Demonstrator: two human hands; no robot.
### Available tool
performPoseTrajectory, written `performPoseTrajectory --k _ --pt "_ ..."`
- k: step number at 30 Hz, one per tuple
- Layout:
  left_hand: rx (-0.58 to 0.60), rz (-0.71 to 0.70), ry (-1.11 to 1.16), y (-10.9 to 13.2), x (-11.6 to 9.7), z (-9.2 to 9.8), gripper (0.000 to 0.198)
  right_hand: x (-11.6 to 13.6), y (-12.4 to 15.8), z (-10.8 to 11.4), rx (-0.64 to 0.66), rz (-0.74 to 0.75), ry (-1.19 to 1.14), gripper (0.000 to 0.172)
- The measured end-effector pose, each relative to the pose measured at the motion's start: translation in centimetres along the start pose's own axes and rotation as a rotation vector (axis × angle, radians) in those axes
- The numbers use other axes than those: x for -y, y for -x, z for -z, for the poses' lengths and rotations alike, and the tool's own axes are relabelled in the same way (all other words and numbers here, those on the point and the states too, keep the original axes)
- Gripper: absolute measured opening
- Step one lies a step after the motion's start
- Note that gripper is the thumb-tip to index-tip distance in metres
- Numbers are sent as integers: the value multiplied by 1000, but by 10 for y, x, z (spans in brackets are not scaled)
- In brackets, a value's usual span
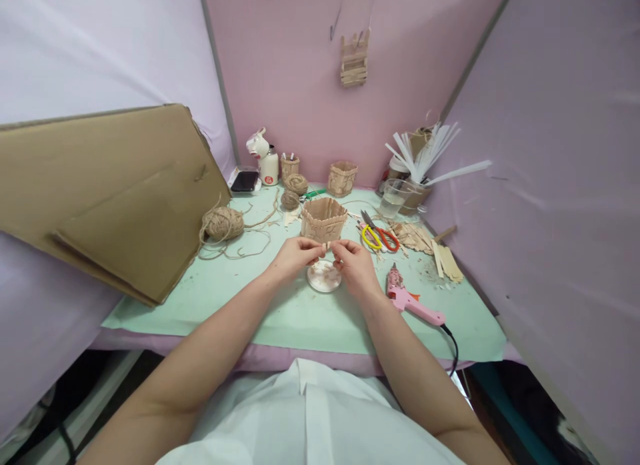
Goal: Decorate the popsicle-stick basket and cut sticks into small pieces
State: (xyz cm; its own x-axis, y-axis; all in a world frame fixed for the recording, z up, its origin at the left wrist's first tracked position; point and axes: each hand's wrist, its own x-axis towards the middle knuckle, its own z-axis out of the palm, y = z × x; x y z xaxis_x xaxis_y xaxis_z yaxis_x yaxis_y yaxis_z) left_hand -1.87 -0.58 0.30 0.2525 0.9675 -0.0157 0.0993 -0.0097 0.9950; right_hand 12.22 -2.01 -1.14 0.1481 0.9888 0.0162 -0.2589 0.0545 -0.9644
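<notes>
Both my hands meet over the table, fingertips pinched on a small pale piece (327, 246) that looks like wood. My left hand (298, 257) grips its left end and my right hand (356, 265) its right end. Just beyond them stands a basket made of wooden sticks (324, 219), open at the top, its lower front partly hidden by my fingers. Below the fingertips lies a round white dish (324, 278) with small light bits on it. Right of my right hand, a pink glue gun (415, 306) rests on its side.
Scissors with yellow and red handles (380, 238) and wooden sticks (445, 258) lie at right. A plastic cup (394, 198) stands behind them. At left are a twine ball (223, 223) and leaning cardboard (115, 205). Another stick basket (343, 178) stands by the back wall.
</notes>
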Motion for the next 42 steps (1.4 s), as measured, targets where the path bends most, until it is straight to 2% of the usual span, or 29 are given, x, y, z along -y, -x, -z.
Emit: performPoseTrajectory --k 4,8,11,14,18,20,27,36,42 --pt "-2 -33 -189 0 -3 3 25 5 -2 5 -54 43 -46 20" --pt "-49 -149 -489 -1 0 6 21 10 -4 11 -81 84 -76 19" --pt "-27 -234 -667 -2 3 8 20 13 -4 13 -102 117 -87 17" --pt "68 -310 -769 0 1 10 18 14 -5 14 -120 136 -92 17" --pt "337 -344 -797 5 -6 12 17 15 -4 14 -112 145 -87 18" --pt "401 -346 -801 5 -7 12 18 15 -3 14 -101 151 -82 19" --pt "186 -462 -928 -3 7 4 20 14 -1 13 -85 161 -57 19" --pt "148 -550 -1073 -12 23 -9 20 13 0 10 -67 169 -51 20" --pt "137 -558 -997 -11 20 -9 15 15 1 9 -53 161 -61 20"
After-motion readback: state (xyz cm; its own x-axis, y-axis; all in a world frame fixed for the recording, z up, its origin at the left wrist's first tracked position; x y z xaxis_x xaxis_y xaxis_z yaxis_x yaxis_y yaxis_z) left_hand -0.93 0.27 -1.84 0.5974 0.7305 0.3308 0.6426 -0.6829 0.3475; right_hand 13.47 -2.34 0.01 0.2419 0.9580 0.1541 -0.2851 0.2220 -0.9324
